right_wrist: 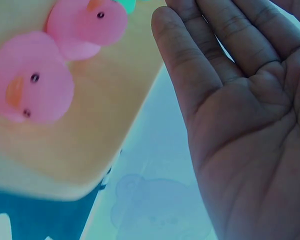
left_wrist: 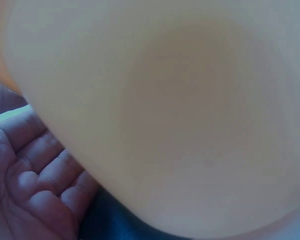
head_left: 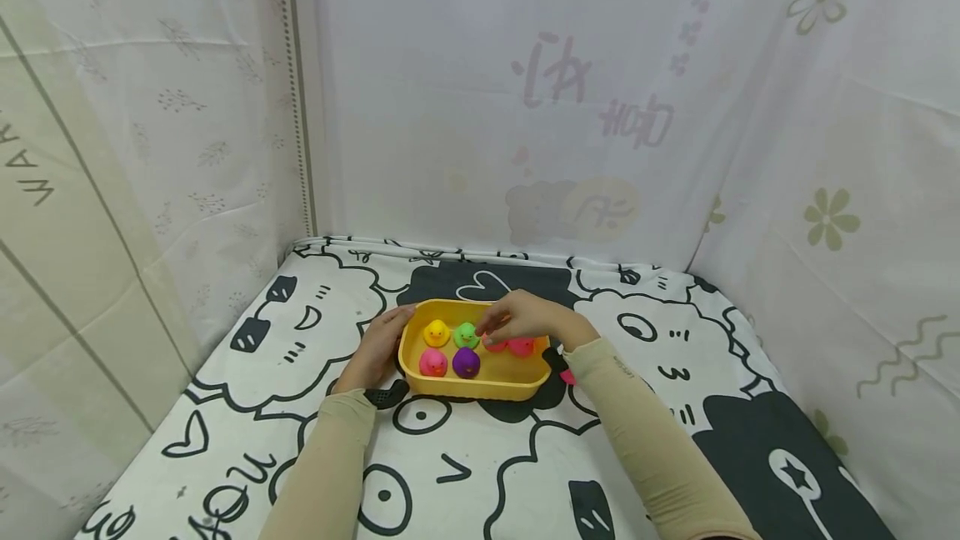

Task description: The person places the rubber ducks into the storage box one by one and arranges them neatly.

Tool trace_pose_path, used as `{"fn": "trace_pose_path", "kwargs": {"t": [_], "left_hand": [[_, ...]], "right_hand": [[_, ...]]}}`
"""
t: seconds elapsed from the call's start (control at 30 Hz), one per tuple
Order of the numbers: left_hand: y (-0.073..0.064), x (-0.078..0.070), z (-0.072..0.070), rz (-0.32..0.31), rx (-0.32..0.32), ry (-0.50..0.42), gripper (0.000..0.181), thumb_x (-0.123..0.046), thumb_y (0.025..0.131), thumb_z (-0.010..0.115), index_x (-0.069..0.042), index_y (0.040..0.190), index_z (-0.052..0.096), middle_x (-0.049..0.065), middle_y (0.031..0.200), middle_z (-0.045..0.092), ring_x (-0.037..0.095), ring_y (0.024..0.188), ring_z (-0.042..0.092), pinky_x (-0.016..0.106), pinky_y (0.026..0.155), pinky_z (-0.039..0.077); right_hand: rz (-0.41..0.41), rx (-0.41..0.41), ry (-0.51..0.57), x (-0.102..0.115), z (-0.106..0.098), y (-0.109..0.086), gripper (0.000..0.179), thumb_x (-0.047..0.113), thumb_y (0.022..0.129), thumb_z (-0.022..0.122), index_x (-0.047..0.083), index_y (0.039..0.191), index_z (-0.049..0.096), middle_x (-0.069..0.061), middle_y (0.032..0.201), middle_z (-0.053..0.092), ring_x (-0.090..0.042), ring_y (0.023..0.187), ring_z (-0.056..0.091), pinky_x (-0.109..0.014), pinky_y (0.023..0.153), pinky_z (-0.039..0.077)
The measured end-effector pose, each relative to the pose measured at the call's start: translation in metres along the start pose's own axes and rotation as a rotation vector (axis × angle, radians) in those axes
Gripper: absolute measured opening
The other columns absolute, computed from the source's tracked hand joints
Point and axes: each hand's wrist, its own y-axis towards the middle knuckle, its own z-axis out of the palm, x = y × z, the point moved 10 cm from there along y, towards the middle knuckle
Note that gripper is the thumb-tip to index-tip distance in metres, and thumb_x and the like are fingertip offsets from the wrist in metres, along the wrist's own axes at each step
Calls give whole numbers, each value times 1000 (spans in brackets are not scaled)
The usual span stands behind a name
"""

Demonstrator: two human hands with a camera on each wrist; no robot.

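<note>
A yellow tray [head_left: 480,388] holds several rubber ducks: a yellow duck [head_left: 437,333], a green duck [head_left: 466,336], a purple duck [head_left: 466,363] and pink ones. One pink duck [head_left: 432,362] sits at the front left, another [head_left: 522,347] toward the right end. My left hand [head_left: 381,344] rests along the tray's left side, its fingers against the outer wall. Over the back of the tray reaches my right hand [head_left: 525,315], fingertips beside the green duck and partly covering a pink duck [head_left: 493,343]. The right wrist view shows its palm [right_wrist: 250,125] bare and the fingers extended.
A patterned black-and-white cloth [head_left: 442,473] covers the table. Right of the tray, a pink object [head_left: 567,377] is partly hidden by my right sleeve [head_left: 637,415]. Pale printed curtains [head_left: 450,107] hang around the back and sides.
</note>
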Motion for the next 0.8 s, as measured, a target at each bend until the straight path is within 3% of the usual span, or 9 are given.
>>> {"fn": "trace_pose_path", "kwargs": {"t": [0.27,0.47,0.67,0.8], "left_hand": [[1,0,0,23,11,15,55,-48,102,54,-12,144,54,9,145,53,26,132,50,37,109,44],[0,0,-1,12,3,14,57,-49,101,55,-13,145,53,9,145,53,26,133,49,37,109,44],[0,1,-1,10,3,16,57,-49,101,55,-13,146,52,9,146,51,26,133,49,37,109,44],[2,1,0,15,9,18,60,-50,101,56,-12,147,51,10,148,50,27,134,49,37,109,43]], "right_hand": [[14,-41,-5,-12,-10,-17,29,27,93,75,12,118,75,4,112,74,-5,103,67,-29,94,54],[-10,-65,21,-18,-14,-25,28,24,93,74,11,118,75,0,114,74,-10,106,67,-30,93,55],[31,-107,21,-33,-18,-32,27,35,90,77,22,114,76,13,108,72,-9,105,66,-30,92,55],[53,-142,66,-45,-21,-40,32,38,90,76,20,116,76,12,110,72,-11,107,66,-33,93,56]]}}
